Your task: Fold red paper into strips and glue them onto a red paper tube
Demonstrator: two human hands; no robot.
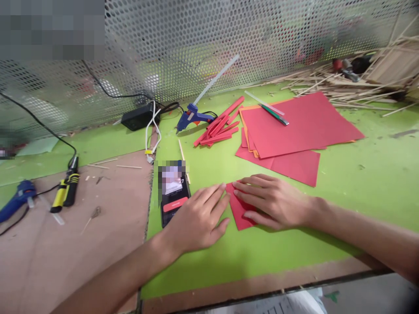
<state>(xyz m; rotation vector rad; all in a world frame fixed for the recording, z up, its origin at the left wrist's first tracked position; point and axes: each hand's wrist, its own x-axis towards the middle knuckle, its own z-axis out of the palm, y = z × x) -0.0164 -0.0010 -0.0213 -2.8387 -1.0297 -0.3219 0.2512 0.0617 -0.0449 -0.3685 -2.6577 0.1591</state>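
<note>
Glue guns (190,117), wooden sticks (314,87) and perhaps pliers (71,188) mark this as a workshop.

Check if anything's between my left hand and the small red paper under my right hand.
Nothing visible is. Your left hand has its fingertips by the left edge of the red paper. Your right hand covers part of it from the other side; the phone lies left, away from the paper.

Right hand (273,201) rests on red paper (240,217), left hand (198,216) at its edge

1 head cam, near, looks fwd/down over green tabletop (203,270) to mesh panel (183,48).
</note>
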